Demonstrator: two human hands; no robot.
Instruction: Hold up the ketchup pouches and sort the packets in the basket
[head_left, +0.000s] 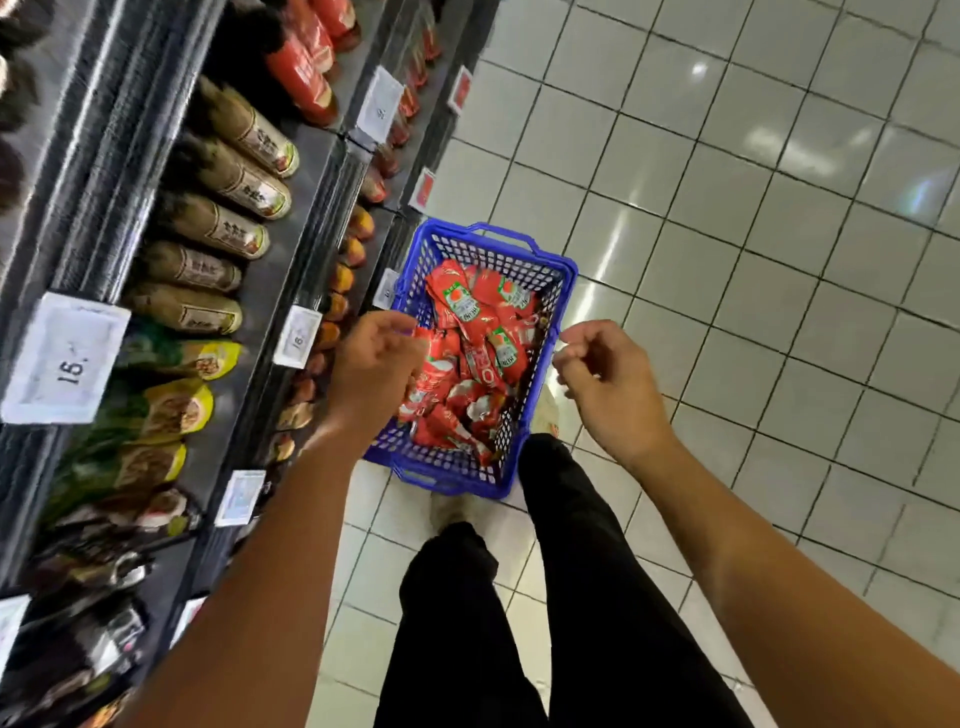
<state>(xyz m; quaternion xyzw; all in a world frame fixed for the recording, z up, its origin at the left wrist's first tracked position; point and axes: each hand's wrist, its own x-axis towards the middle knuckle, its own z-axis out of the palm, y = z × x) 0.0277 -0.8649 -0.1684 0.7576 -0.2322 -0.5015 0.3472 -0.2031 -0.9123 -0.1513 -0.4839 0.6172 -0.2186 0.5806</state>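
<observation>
My left hand (371, 364) hangs at the centre of the frame with its fingers loosely curled and holding nothing, over the left rim of the blue perforated plastic basket (550, 332). My right hand (608, 379) hovers just right of that basket, fingers likewise loosely bent and empty. The basket sits on the white tiled floor (753, 260) in the middle of the frame, filled with red foil sauce sachets (467, 353). My black trouser legs (519, 623) stand below it. Dark store shelves (291, 270) run up the left side, holding brown-labelled pouches (228, 176) and white price tags (65, 358).
</observation>
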